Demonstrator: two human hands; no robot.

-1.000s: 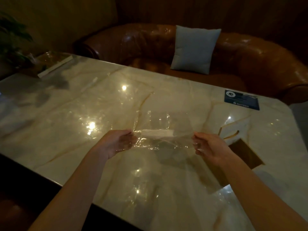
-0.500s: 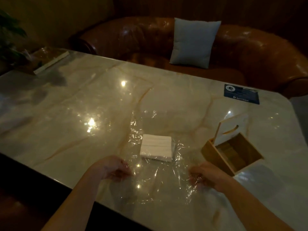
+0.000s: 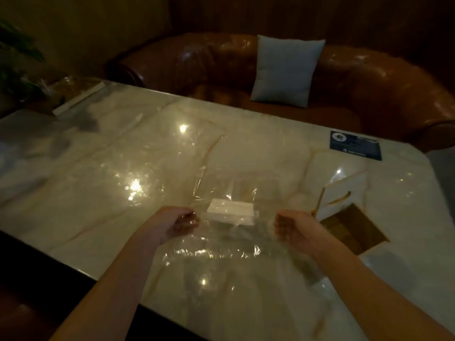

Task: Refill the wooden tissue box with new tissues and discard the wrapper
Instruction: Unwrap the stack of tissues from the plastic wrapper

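Observation:
A clear plastic wrapper (image 3: pixel 221 193) is stretched between my two hands above the marble table (image 3: pixel 98 193). My left hand (image 3: pixel 172 223) grips its left edge and my right hand (image 3: pixel 298 228) grips its right edge. A white stack of tissues (image 3: pixel 230 212) shows through the wrapper between the hands; whether it lies on the film or on the table I cannot tell. The wooden tissue box (image 3: pixel 354 227) stands open just right of my right hand, its slotted lid (image 3: pixel 342 195) tilted up behind it.
A dark blue card (image 3: pixel 354 145) lies at the table's far right. A book-like object under plastic (image 3: pixel 78 94) sits at the far left corner beside a plant (image 3: pixel 17 65). A brown leather sofa (image 3: pixel 369 89) with a grey cushion (image 3: pixel 285 70) runs behind the table.
My hands dropped toward the near table edge with the wrapper spread flat around the tissues, then came back up and forward, lifting the wrapper's edges again.

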